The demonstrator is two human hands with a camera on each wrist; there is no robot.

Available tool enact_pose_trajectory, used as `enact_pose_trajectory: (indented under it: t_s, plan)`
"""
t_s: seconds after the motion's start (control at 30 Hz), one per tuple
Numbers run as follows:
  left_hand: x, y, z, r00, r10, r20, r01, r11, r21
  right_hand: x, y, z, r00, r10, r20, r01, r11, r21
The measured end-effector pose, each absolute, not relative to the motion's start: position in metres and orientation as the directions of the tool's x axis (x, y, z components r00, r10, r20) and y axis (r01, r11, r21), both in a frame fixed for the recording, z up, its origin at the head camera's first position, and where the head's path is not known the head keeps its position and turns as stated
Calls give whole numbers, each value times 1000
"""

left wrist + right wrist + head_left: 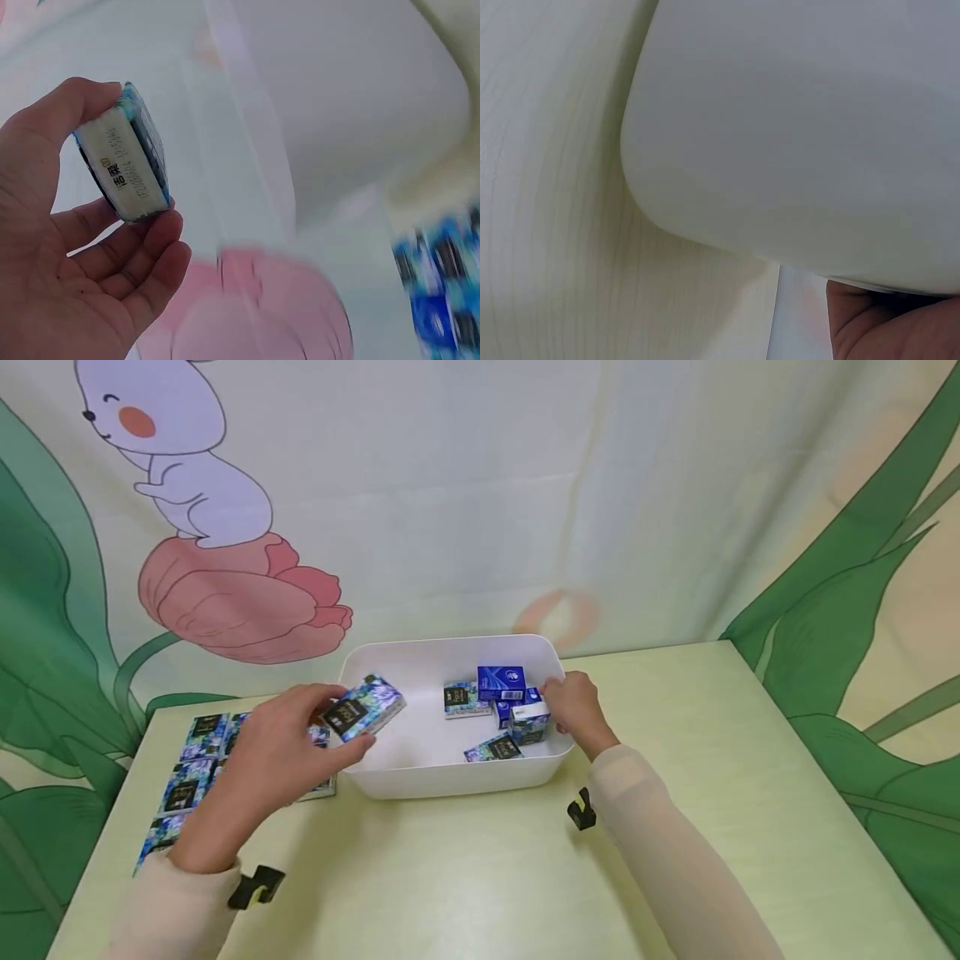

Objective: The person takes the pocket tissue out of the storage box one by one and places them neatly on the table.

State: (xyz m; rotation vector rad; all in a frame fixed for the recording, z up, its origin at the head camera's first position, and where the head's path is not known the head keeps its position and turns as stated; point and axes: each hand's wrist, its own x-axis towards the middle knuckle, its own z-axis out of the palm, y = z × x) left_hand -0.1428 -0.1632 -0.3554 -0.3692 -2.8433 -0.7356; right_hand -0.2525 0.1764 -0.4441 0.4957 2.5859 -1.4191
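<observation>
My left hand (277, 752) holds a pocket tissue packet (365, 707) with a blue floral print and a dark label, raised at the bin's left end. In the left wrist view the pale printed side of this tissue packet (124, 165) shows between thumb and fingers. My right hand (576, 706) is curled over the right rim of a white plastic bin (450, 781), fingertips inside beside an upright floral packet (529, 727). In the right wrist view the bin's outer wall (780, 150) hides most of the right hand (900, 330).
Inside the bin lie a dark blue packet (501, 682) and floral packets (467, 699), grouped toward the right. Rows of floral packets (187, 783) lie on the pale table (465, 877) at left, partly behind my left arm. A printed curtain (450, 527) hangs behind.
</observation>
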Motion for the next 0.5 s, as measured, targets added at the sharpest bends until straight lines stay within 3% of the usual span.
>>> enact_pose_trajectory:
  t_s: [0.2, 0.5]
  plan:
    - [-111, -221, -371, -970, -27, 242, 85, 893, 442, -252, 175, -444, -932, 227, -281, 360, 515, -778]
    - [-69, -280, -433, -949, -311, 41, -281, 900, 333, -252, 173, -444, -931, 212, -296, 364, 523, -771]
